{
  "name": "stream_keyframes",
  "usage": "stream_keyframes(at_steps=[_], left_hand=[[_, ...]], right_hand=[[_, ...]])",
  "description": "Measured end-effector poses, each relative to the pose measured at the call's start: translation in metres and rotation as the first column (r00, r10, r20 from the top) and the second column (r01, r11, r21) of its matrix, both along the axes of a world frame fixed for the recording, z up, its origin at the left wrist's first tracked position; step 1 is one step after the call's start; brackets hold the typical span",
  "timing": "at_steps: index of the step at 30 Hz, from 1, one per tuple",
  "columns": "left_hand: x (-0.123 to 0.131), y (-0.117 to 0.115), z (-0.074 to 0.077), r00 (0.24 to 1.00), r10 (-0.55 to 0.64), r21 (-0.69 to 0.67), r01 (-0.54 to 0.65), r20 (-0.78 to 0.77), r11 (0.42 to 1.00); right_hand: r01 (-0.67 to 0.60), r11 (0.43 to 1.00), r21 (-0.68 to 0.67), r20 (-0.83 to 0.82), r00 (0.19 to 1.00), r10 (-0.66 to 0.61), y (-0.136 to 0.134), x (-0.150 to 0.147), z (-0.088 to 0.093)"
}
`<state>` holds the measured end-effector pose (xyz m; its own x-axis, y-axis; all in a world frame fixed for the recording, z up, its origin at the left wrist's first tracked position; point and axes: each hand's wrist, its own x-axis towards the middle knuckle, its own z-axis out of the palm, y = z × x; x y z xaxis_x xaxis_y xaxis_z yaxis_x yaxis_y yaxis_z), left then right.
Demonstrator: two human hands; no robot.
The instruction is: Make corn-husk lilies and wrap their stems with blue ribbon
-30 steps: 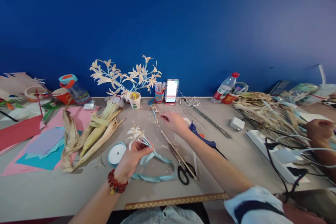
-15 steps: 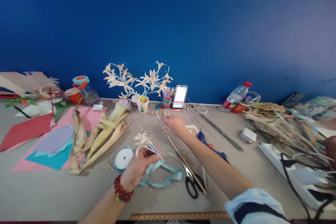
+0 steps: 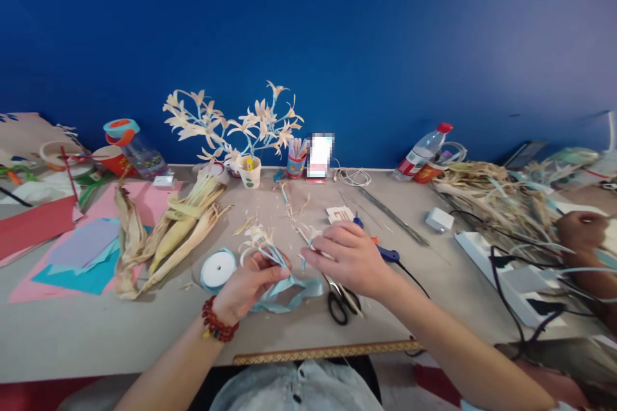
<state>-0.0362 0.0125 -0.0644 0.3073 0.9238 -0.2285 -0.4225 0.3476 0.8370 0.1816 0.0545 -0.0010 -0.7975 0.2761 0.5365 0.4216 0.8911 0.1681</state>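
Note:
My left hand [image 3: 248, 286] is closed on a small bunch of pale dried-husk flowers [image 3: 263, 241] with light-blue wrapped stems. Just right of it, my right hand [image 3: 349, 257] pinches a single husk flower with a short blue stem [image 3: 303, 263]. The two hands are close but apart. Below and between them, light-blue ribbon [image 3: 311, 288] trails in loops over the table. Its white roll [image 3: 218, 268] lies left of my left hand. Black-handled scissors [image 3: 339, 309] rest under my right hand, blades partly hidden. A blue glue gun [image 3: 388, 254] lies behind that hand.
Two husk-flower arrangements stand at the back, one in a white cup [image 3: 250, 176]. Corn husks [image 3: 168, 250] and coloured paper [image 3: 80, 244] lie left. On the right are a bottle [image 3: 419, 157], a power strip [image 3: 501, 282], more husks [image 3: 506, 196] and another person's hand [image 3: 581, 234].
My right hand has come back from the far part of the table toward my left hand, bringing a flower. My left hand still holds the bunch. The view has tilted down slightly.

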Motion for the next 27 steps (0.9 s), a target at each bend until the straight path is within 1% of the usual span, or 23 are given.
stream_keyframes(at_steps=[1,3,5,6,7,8,10,11,13,14,15,17,21,23,27], left_hand=[[0.000,0.000,0.001,1.000,-0.018,0.009,0.018,-0.005,1.000],[0.001,-0.001,0.001,0.999,-0.042,0.022,0.043,-0.017,0.999],[0.001,-0.001,0.001,0.998,-0.055,0.030,0.056,-0.021,0.998],[0.001,-0.001,0.001,0.998,-0.059,0.033,0.059,-0.022,0.998],[0.002,-0.001,0.001,0.998,-0.062,0.034,0.062,-0.024,0.997],[0.002,-0.001,0.001,0.997,-0.066,0.032,0.067,-0.027,0.997],[0.003,-0.002,0.001,0.996,-0.079,0.023,0.080,-0.034,0.997],[0.003,-0.002,0.001,0.996,-0.085,0.016,0.086,-0.038,0.996],[0.004,-0.003,0.002,0.995,-0.085,0.005,0.085,-0.044,0.996],[0.005,-0.004,0.002,0.996,-0.080,0.001,0.081,-0.047,0.997],[0.006,-0.004,0.002,0.996,-0.077,0.000,0.077,-0.050,0.997],[0.007,-0.004,0.002,0.996,-0.073,-0.001,0.073,-0.047,0.997],[0.008,-0.003,0.003,0.998,-0.053,-0.021,0.052,-0.044,0.998],[0.008,-0.002,0.003,0.998,-0.036,-0.031,0.035,-0.048,0.999],[0.008,-0.001,0.001,0.999,-0.005,-0.064,0.003,-0.041,0.998]], right_hand=[[-0.006,1.000,-0.011,0.002,1.000,0.006,-0.005,0.002,-0.002],[-0.022,0.996,-0.083,-0.021,1.000,0.020,-0.013,0.004,-0.006],[-0.024,0.974,-0.226,-0.106,0.994,0.000,-0.021,0.004,-0.011],[-0.026,0.947,-0.321,-0.164,0.986,-0.028,-0.025,0.003,-0.014],[-0.035,0.907,-0.421,-0.228,0.971,-0.068,-0.029,0.002,-0.017],[-0.052,0.854,-0.518,-0.291,0.949,-0.119,-0.032,0.000,-0.020],[-0.108,0.718,-0.688,-0.389,0.890,-0.239,-0.037,-0.005,-0.028],[-0.145,0.643,-0.752,-0.422,0.855,-0.301,-0.039,-0.008,-0.032],[-0.216,0.513,-0.831,-0.458,0.789,-0.410,-0.042,-0.012,-0.040],[-0.243,0.471,-0.848,-0.467,0.763,-0.447,-0.043,-0.014,-0.043],[-0.264,0.447,-0.855,-0.477,0.740,-0.474,-0.043,-0.016,-0.045],[-0.294,0.439,-0.849,-0.501,0.711,-0.494,-0.044,-0.020,-0.047],[-0.326,0.437,-0.839,-0.525,0.698,-0.487,-0.045,-0.026,-0.044],[-0.292,0.461,-0.838,-0.513,0.710,-0.483,-0.045,-0.029,-0.042],[-0.214,0.527,-0.823,-0.482,0.754,-0.446,-0.044,-0.031,-0.041]])
